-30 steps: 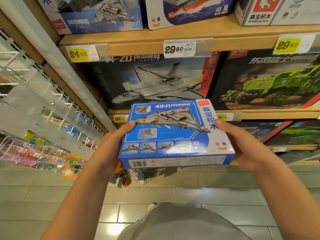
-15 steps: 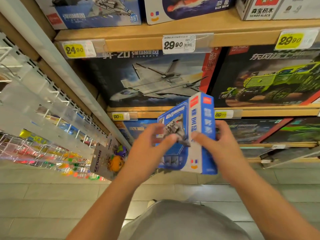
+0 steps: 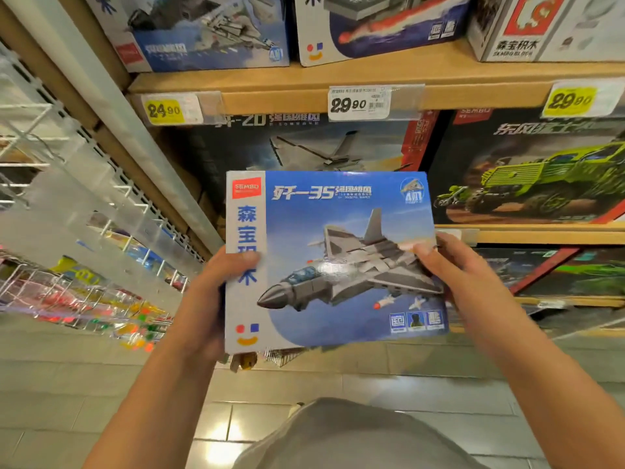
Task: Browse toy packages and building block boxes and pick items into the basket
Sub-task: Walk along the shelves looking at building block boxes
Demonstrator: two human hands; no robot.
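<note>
Box (image 3: 334,258) of building blocks sits front-face toward the camera, held up in front of the shelves between both hands, roughly upright and tilted slightly. The left hand (image 3: 216,292) grips its left edge, thumb lying over the white side strip and the other fingers hidden behind the box. The right hand (image 3: 453,269) grips the right edge, thumb pressed on the printed front near the jet's tail, the remaining fingers curled behind. Both forearms reach up from the lower corners of the view, bare, meeting at the box.

The box front is blue, with a grey brick-built fighter jet flying toward the lower left, a red brand patch at the top left, blue characters down a white strip, and a small smiling face mark near the bottom left. Glare washes over the middle of the print.

Behind it, a wooden shelf (image 3: 372,79) carries more boxed sets: a dark box with a grey jet (image 3: 304,147) directly behind, and a box with a green truck (image 3: 541,170) to its right. Above the shelf edge stand further boxes, partly cut off. Price tags hang on the shelf lip: a yellow tag (image 3: 164,110) on the left, a white tag (image 3: 358,102) in the middle, another yellow one (image 3: 571,100) on the right. To the left, wire racks (image 3: 67,292) hold small colourful items, too blurred to identify. Grey floor tiles (image 3: 101,401) lie below.
</note>
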